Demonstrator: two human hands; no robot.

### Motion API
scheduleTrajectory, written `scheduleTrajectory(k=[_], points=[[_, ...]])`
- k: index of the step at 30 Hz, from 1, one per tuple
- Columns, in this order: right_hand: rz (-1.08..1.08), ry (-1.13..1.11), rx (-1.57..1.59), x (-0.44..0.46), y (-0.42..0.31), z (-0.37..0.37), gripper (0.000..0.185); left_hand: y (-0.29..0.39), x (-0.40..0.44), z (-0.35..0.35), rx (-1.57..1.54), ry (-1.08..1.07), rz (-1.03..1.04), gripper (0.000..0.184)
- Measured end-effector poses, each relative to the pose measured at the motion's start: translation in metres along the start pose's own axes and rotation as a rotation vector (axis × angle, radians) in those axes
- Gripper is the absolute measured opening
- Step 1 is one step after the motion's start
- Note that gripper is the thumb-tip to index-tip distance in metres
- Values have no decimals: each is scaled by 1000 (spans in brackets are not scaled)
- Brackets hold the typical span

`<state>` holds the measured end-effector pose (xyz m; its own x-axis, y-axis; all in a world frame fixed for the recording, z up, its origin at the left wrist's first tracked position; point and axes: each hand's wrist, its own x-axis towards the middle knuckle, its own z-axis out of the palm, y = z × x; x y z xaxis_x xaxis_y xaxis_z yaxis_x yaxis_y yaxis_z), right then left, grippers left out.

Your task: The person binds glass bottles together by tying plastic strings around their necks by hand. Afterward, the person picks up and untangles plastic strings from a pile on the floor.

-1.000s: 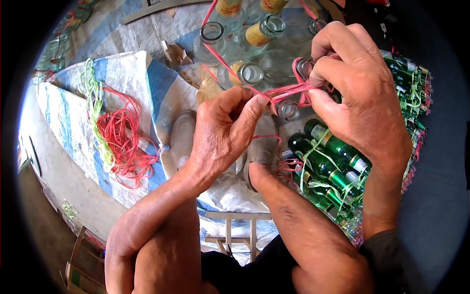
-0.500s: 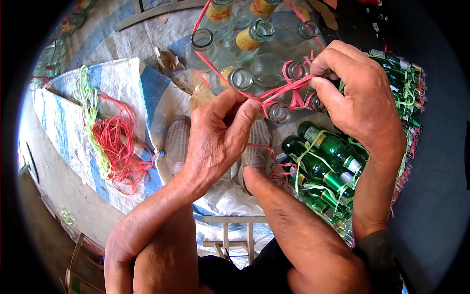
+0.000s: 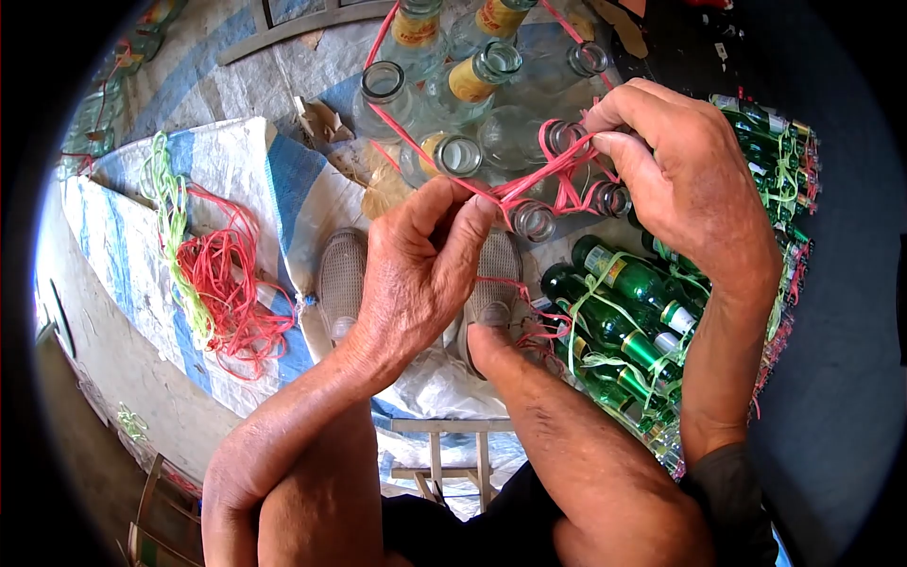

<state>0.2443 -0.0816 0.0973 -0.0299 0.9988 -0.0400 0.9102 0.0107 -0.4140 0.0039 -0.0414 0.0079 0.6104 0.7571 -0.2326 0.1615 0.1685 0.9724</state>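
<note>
My left hand (image 3: 416, 260) pinches pink plastic twine (image 3: 539, 180) between thumb and index finger, just in front of the bottle necks. The other end of the bunched strands is gripped between thumb and fingers of my right hand (image 3: 661, 156), to the right. Several upright clear glass bottles (image 3: 383, 90), some with yellow labels, stand beyond my hands. A strand of the twine runs around the outside of the group, and loops of it lie around the necks nearest my right hand.
Green bottles (image 3: 624, 331) bound with pale green twine lie at the right. Loose red twine (image 3: 231, 283) and light green twine (image 3: 170, 217) rest on a blue-and-white sheet (image 3: 132, 255) at the left. Two grey shoes (image 3: 342, 279) and a wooden frame (image 3: 453, 425) are below my hands.
My right hand has moved left and slightly up with the twine, and its fingers have drawn closer to the bottle necks. My left hand still pinches the twine. The view has shifted slightly.
</note>
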Motion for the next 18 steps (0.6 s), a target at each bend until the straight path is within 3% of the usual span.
scheduleTrajectory(k=[12, 16, 18], points=[[-19, -34, 70, 22, 8, 4, 7, 1, -1, 1, -11, -12, -17, 16], [239, -170, 241, 28, -9, -1, 10, 4, 0, 1, -20, -7, -36, 14], [255, -189, 239, 31, -9, 0, 12, 4, 0, -1, -15, -18, -62, 13]])
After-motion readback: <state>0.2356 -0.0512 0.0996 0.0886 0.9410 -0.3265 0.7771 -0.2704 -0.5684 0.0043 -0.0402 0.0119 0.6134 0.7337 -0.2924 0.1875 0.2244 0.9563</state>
